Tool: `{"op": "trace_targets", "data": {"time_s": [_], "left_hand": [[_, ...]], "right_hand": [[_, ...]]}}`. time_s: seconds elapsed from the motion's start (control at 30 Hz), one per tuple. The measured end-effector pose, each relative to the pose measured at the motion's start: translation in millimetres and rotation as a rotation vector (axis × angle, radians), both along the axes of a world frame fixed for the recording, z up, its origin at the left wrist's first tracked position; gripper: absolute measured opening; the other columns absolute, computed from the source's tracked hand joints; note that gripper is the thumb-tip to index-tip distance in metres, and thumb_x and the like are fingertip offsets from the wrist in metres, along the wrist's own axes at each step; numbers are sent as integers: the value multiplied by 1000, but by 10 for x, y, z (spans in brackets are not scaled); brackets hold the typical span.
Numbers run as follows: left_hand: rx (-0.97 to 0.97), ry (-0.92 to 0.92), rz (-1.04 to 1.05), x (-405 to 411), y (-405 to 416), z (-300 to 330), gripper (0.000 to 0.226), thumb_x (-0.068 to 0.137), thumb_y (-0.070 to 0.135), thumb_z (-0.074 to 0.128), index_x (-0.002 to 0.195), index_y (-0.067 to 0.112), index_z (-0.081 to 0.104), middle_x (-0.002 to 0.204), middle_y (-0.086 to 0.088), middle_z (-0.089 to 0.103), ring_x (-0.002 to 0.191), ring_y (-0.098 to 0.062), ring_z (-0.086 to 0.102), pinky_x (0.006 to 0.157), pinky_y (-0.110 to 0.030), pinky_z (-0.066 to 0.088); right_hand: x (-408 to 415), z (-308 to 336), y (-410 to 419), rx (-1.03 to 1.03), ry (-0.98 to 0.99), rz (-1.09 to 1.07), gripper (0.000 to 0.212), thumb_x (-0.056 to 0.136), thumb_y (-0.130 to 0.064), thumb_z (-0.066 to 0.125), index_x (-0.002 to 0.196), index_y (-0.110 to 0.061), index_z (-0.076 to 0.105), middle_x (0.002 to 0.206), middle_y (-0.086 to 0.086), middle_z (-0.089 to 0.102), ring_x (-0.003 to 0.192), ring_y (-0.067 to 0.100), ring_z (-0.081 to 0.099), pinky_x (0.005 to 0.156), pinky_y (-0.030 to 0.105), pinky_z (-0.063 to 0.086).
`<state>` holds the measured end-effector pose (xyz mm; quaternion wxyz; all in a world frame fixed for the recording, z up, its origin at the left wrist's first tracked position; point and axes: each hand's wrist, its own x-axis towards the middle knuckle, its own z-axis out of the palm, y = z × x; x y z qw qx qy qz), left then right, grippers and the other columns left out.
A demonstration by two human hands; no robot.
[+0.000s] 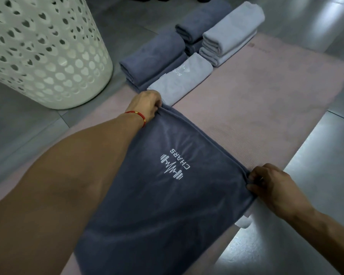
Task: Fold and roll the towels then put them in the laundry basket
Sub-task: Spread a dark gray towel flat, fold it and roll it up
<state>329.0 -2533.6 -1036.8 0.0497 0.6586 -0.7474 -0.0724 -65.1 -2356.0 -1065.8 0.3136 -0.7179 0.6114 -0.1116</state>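
A dark blue-grey towel (159, 195) with a white barbell logo and lettering lies stretched across the pink mat (266, 108). My left hand (145, 105) pinches its far left corner. My right hand (274, 185) grips the far right corner at the mat's edge. The far edge is pulled taut between both hands. My left forearm covers the towel's left side. The white laundry basket (42, 48), pierced with heart-shaped holes, stands on the floor at the upper left.
Folded towels sit at the mat's far end: dark ones (157, 56), a light one with a logo (179, 80) and a light stack (230, 34). A bit of white cloth (244, 222) peeks from under the held towel. Grey tiled floor (316, 175) surrounds the mat.
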Motion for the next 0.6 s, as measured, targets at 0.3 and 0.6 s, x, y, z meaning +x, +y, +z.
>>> {"op": "trace_targets", "data": {"time_s": [0.3,0.6], "left_hand": [[-154,-83,-66,-46,-14,-116,18,82,0,60,91,4,76,105,-21,67,95,-43,64,80,-46,53],[-293,-53,-291,436,494,390,20,73,-10,62,88,1,67,91,-23,60,77,-41,61,67,-44,50]], "right_hand": [[-37,-46,-8,-25,-24,19,29,77,-8,84,74,-26,62,83,-11,55,70,4,55,65,5,38],[24,480,41,-35,-28,-62,23,80,-17,85,67,-22,67,63,-8,66,61,3,60,58,6,41]]}}
